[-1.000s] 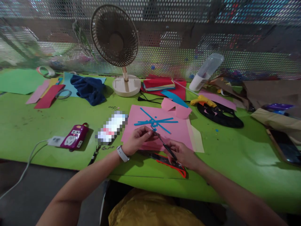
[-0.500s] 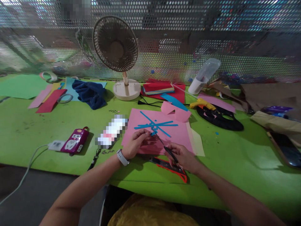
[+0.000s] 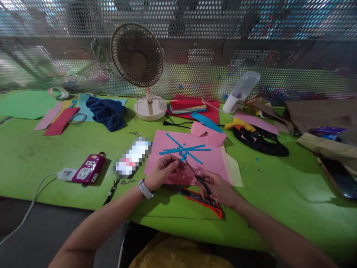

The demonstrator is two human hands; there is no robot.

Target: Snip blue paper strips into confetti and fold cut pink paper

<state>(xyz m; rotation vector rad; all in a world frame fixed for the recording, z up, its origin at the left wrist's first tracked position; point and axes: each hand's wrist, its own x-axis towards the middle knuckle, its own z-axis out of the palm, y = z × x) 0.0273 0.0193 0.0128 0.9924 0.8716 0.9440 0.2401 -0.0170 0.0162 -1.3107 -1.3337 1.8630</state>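
My right hand [image 3: 216,186] grips black-handled scissors [image 3: 203,183], their blades pointing up and left. My left hand [image 3: 165,170], with a pale watch band on the wrist, pinches a narrow blue paper strip [image 3: 183,159] by the blade tips. Part of that strip is hidden by the fingers. Beneath both lies a pink paper sheet [image 3: 156,149], where several thin blue strips [image 3: 199,147] fan out around small blue snippets [image 3: 182,150]. Just below the right hand, a cutter with a red-orange edge [image 3: 199,198] rests on the green table.
A blurred-out phone [image 3: 134,158] and a purple power socket [image 3: 89,169] lie to the left. Behind stand a fan [image 3: 150,108] and stacked coloured paper [image 3: 187,106]. A yellow glue gun [image 3: 241,124] rests on a black disc [image 3: 262,143] at right, with another phone [image 3: 338,176] farther over.
The camera view has shifted slightly. My left fingers have moved a little by the blade tips; my right hand stays on the scissors in nearly the same place.
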